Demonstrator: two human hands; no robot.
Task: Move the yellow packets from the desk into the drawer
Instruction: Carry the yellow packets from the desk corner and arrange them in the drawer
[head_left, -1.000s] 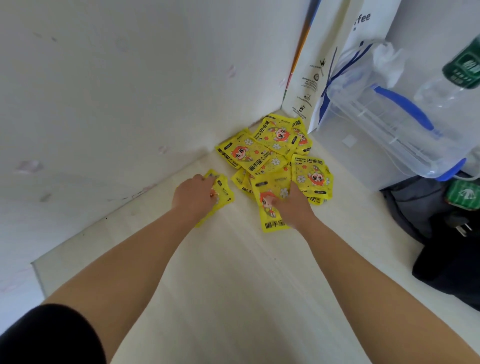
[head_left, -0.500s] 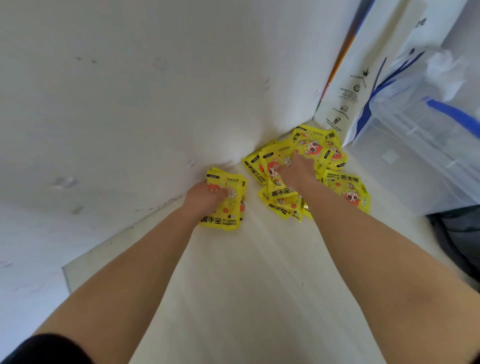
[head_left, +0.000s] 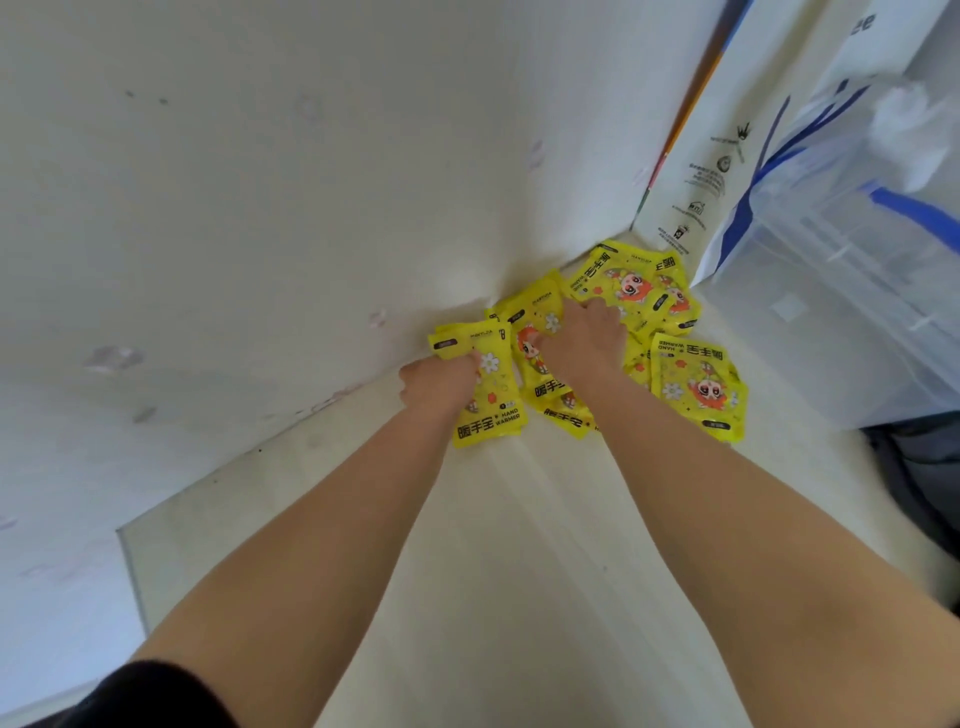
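Several yellow hand-warmer packets (head_left: 696, 384) lie heaped in the far corner of the pale wooden desk (head_left: 519, 571), against the white wall. My left hand (head_left: 441, 382) grips a yellow packet (head_left: 491, 410) at the heap's left edge, fingers curled over it. My right hand (head_left: 584, 338) is pressed onto the middle of the heap, its fingers closed around packets there (head_left: 537, 353). More packets (head_left: 634, 286) lie beyond my right hand near the corner. No drawer is in view.
A white paper bag (head_left: 727, 130) leans in the corner behind the packets. A clear plastic box with blue handles (head_left: 857, 270) stands at the right. A dark bag (head_left: 914, 467) lies at the right edge. The desk's left edge (head_left: 130, 571) is near.
The view has moved closer to the corner. My right hand has pushed further into the heap, and my left hand has lifted its packet closer to the pile.
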